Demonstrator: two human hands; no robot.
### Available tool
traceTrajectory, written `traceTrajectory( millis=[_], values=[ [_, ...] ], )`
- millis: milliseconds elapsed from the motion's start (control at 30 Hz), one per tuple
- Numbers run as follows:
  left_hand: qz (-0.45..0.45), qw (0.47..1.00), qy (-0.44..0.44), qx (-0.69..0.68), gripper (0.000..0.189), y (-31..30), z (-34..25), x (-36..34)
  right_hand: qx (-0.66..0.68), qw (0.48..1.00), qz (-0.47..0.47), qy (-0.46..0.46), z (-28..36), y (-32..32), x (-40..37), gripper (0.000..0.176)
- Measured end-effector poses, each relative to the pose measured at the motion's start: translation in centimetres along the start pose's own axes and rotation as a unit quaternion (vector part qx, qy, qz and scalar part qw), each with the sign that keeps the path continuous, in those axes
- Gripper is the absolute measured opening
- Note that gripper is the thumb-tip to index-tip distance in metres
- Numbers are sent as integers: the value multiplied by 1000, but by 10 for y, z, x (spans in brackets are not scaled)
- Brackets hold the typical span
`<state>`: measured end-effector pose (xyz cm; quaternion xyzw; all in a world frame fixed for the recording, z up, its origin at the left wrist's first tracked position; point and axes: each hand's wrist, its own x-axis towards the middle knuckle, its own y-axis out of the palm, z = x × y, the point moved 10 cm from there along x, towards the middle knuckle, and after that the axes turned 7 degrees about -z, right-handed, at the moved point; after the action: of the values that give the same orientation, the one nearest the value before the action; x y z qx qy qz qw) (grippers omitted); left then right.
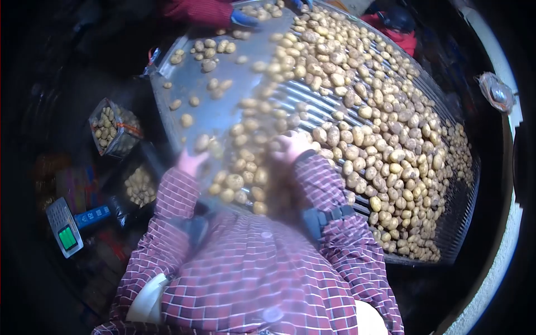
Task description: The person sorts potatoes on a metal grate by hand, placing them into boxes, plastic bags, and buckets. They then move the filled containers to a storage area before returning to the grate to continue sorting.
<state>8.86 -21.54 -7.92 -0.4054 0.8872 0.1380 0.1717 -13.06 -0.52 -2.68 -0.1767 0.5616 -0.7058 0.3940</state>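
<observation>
Potatoes are heaped between my hands on the steel sorting table. My left hand and right hand are on the pile, too blurred to tell the grip. I'd rake shallow, fingers low. The table edge lies just outside my left hand, with a sack of potatoes beyond it. Bare steel ahead, a dense spread off my right.

I see a long-sleeved shirt in a maroon and white check, its cloth creased. The left sleeve and right sleeve reach down to the wrists. A black strap with a buckle circles the right sleeve, and a darker band crosses the left one. The left hand and right hand are bare and blurred
</observation>
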Motion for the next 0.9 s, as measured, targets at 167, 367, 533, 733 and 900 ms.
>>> traceTrajectory(
  millis=[167,367,533,733,900],
  values=[
    [53,981,-34,-182,62,-20,-13,-18,-67,985,150,44,0,88,56,47],
    [123,887,-42,-444,62,2,-64,-71,-93,988,124,19,26,51,35,43],
    [130,880,-36,-455,52,-7,-61,-81,366,923,76,90,0,25,13,36],
    [95,908,-119,-389,49,17,-31,-74,876,434,89,193,4,37,-48,48],
    [69,924,-130,-353,46,17,-23,-84,862,441,85,235,31,35,-61,51]
  ],
)
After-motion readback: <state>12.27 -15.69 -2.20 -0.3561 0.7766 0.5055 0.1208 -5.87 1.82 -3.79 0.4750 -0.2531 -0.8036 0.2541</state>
